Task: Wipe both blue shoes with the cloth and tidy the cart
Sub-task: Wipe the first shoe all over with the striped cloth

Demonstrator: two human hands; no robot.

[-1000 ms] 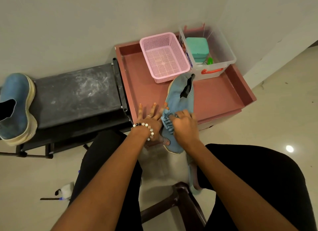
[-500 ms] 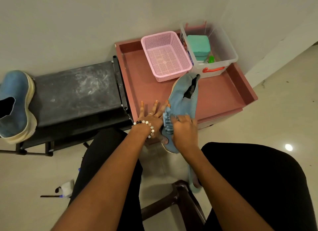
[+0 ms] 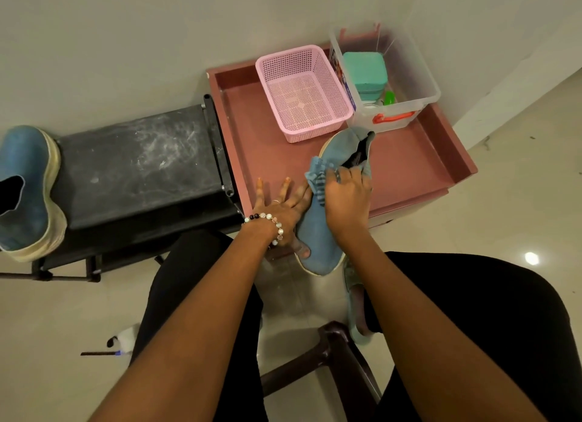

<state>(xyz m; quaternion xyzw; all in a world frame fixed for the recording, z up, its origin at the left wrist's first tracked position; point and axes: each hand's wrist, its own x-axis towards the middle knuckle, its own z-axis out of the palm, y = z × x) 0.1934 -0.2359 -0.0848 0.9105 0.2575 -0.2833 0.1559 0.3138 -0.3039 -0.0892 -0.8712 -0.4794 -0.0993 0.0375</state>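
Head view, left to right: second blue shoe (image 3: 23, 192) on the black rack (image 3: 135, 160); your left hand (image 3: 278, 209), fingers straight, steadying the shoe in work (image 3: 327, 220) on the cart (image 3: 252, 144) rim; your right hand (image 3: 346, 195) gripping the cloth (image 3: 316, 176) against it. Risk: shoe overhangs the rim; hard strokes could tip it off.

The right hand (image 3: 346, 198) presses a cloth (image 3: 316, 177) onto a blue shoe (image 3: 318, 236) steadied by the left hand (image 3: 280, 210).

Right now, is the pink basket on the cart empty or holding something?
Empty. The pink basket stands upright on the cart, and its perforated floor shows bare across the whole inside, with nothing lying in it.
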